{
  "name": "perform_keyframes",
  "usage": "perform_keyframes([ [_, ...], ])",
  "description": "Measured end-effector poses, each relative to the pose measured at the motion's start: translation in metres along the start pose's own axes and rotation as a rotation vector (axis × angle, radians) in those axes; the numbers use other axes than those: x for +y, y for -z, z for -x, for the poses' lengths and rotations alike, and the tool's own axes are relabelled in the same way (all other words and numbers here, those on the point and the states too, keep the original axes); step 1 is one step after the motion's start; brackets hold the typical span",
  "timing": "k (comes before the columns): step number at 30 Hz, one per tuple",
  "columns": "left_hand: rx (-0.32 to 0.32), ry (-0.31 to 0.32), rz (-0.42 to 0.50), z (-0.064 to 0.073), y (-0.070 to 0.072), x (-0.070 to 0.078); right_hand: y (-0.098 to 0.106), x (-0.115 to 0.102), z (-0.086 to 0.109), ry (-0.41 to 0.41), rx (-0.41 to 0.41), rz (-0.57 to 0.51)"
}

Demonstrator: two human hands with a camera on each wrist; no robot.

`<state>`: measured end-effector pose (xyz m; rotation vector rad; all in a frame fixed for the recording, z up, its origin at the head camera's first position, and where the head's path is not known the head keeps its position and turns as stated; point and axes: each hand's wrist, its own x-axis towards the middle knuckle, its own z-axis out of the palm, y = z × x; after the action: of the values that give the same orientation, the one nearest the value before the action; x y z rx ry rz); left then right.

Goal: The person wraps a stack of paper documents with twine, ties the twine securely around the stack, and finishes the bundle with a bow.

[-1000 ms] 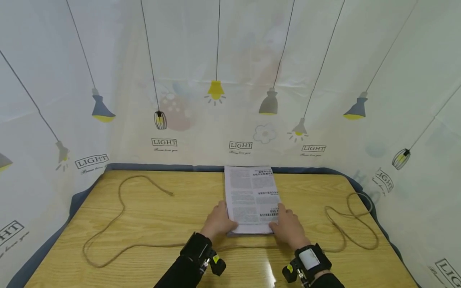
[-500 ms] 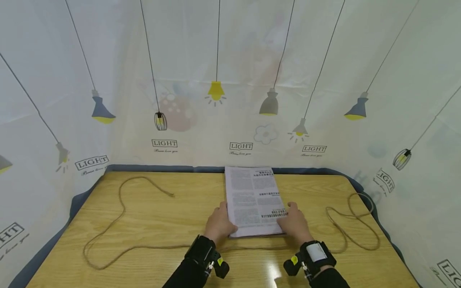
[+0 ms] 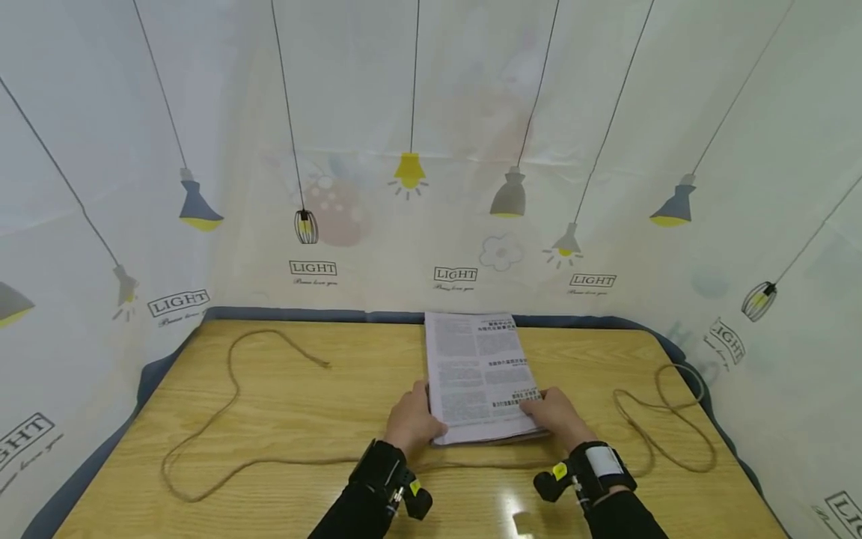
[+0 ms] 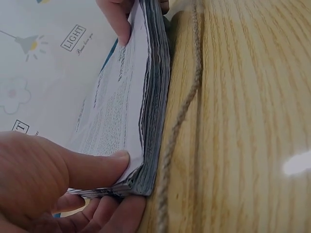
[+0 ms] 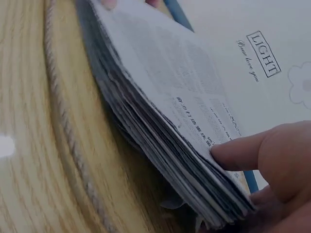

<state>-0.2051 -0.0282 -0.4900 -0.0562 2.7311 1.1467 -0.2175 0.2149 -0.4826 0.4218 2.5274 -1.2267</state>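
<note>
A thick stack of folded newspapers (image 3: 474, 374) lies on the wooden table, its far end by the back edge. My left hand (image 3: 413, 418) grips the near left corner; in the left wrist view its thumb presses the top sheet and the fingers curl beneath. At the near right corner my right hand (image 3: 557, 415) holds the stack, and in the right wrist view the thumb (image 5: 238, 153) lies on top while the other fingers are partly hidden below. That right corner looks slightly raised. A twine rope (image 4: 182, 109) runs across the table just in front of the stack.
To the left the rope (image 3: 232, 382) bends in a wide curve with its free end near the back. More rope (image 3: 663, 404) lies looped at the right. A curtain (image 3: 377, 247) printed with lamps surrounds the table (image 3: 323, 419) on the visible sides.
My right hand has moved right, and the near right corner of the newspapers has shifted right with it and lifted slightly. The left hand keeps its grip almost in place.
</note>
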Motion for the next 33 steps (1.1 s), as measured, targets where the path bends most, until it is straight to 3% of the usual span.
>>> perform_keyframes([
  [6, -0.011, 0.002, 0.005, -0.004, -0.003, -0.003, 0.002, 0.005, -0.001, -0.001, -0.035, -0.054],
  [16, -0.013, 0.0, 0.032, -0.001, 0.001, -0.004, 0.003, 0.008, 0.001, 0.004, -0.014, -0.114],
  [33, -0.022, -0.008, 0.05, 0.0, 0.003, -0.001, 0.001, 0.017, -0.003, 0.035, -0.004, -0.012],
])
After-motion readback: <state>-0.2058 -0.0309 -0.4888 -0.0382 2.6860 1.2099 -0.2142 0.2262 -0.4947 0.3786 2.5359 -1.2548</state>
